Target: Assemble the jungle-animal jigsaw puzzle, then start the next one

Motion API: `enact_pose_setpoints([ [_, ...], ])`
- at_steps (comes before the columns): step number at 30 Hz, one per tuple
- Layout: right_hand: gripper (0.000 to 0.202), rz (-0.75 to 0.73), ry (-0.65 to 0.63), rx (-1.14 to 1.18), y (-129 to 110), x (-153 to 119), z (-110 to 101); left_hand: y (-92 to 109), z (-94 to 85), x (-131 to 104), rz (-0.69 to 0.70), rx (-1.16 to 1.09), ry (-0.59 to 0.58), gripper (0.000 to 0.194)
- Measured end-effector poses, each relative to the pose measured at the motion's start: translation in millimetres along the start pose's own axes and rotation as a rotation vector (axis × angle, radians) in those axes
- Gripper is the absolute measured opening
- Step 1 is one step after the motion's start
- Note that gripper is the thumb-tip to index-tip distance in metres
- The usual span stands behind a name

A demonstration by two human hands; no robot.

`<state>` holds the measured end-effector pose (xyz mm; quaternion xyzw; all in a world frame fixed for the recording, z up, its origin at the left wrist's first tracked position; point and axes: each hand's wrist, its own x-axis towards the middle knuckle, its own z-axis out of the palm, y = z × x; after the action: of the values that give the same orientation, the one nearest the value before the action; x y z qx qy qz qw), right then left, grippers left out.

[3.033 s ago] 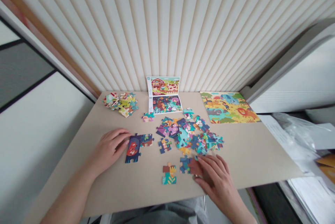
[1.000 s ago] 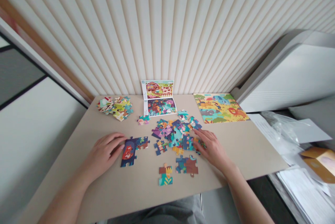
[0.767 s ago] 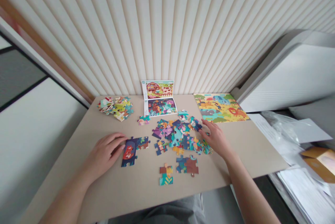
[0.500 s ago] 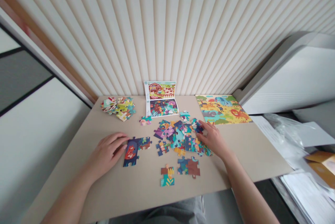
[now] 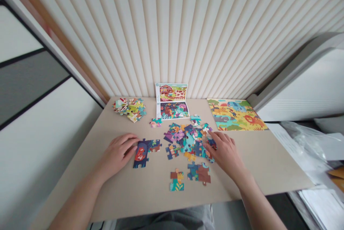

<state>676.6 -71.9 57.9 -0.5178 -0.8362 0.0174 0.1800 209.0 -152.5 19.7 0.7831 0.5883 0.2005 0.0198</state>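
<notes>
My left hand (image 5: 122,149) rests on the table at the left edge of a joined dark puzzle section (image 5: 141,154) that shows a red fox; its fingers are slightly apart. At the right side of the loose puzzle pile (image 5: 188,138), my right hand (image 5: 221,147) has its fingers spread over the pieces, with a dark piece partly under them. Two joined blue and brown pieces (image 5: 199,173) lie below the pile. To their left is a joined brown and teal pair (image 5: 176,180). A pink and teal piece (image 5: 156,122) lies above the fox section.
A picture card (image 5: 173,101) stands folded against the ribbed wall. Another heap of puzzle pieces (image 5: 130,108) sits at the back left. A finished animal puzzle (image 5: 238,114) lies at the back right. Papers and clear plastic (image 5: 301,140) are beyond the table's right edge.
The view has shifted slightly, moving the table rightward in the picture. My right hand has shifted at the pile's right side, and a white and teal piece now shows above its fingers. My left hand stays by the fox section.
</notes>
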Motion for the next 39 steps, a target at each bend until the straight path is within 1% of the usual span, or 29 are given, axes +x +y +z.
enact_pose_setpoints([
  [3,0.054,-0.163,-0.078,0.141,-20.6,11.4,8.6,0.9,-1.1,0.2,-0.008,-0.003,-0.020,0.032],
  [5,0.054,-0.231,-0.119,0.144,-30.1,15.7,16.2,2.0,-2.1,0.2,-0.014,0.001,-0.026,0.032],
  [7,0.052,-0.245,-0.116,0.103,-34.4,16.1,21.6,3.4,-3.0,0.5,-0.016,0.000,-0.027,0.033],
  [9,0.047,-0.225,-0.103,0.077,-34.0,13.8,22.9,4.9,-3.8,0.9,-0.016,-0.006,-0.027,0.033],
  [12,0.036,-0.191,-0.080,0.069,-29.2,10.5,19.2,6.7,-4.5,1.6,-0.013,-0.013,-0.021,0.032],
  [14,0.033,-0.189,-0.070,0.069,-26.6,11.1,15.8,7.5,-4.8,1.9,-0.007,-0.016,-0.018,0.032],
  [17,0.038,-0.226,-0.088,0.096,-26.9,18.3,12.6,8.3,-5.1,1.9,-0.003,-0.013,-0.019,0.032],
  [22,0.051,-0.379,-0.149,0.164,-37.3,39.1,13.6,8.9,-5.5,1.0,-0.006,0.001,-0.010,0.032],
  [24,0.052,-0.406,-0.160,0.176,-41.6,45.8,14.1,9.2,-5.6,0.8,-0.001,0.005,-0.004,0.032],
  [27,0.048,-0.402,-0.176,0.181,-45.5,50.0,12.8,10.3,-6.2,1.0,-0.002,0.006,-0.005,0.032],
  [30,0.041,-0.390,-0.196,0.175,-44.5,47.4,12.2,12.3,-7.3,1.0,-0.013,0.006,-0.011,0.032],
  [34,0.036,-0.365,-0.183,0.174,-35.4,38.7,18.9,14.5,-9.2,0.4,-0.020,0.010,-0.017,0.031],
  [39,0.035,-0.304,-0.160,0.200,-24.5,29.2,27.3,14.7,-10.5,-1.0,-0.031,0.015,-0.020,0.031],
])
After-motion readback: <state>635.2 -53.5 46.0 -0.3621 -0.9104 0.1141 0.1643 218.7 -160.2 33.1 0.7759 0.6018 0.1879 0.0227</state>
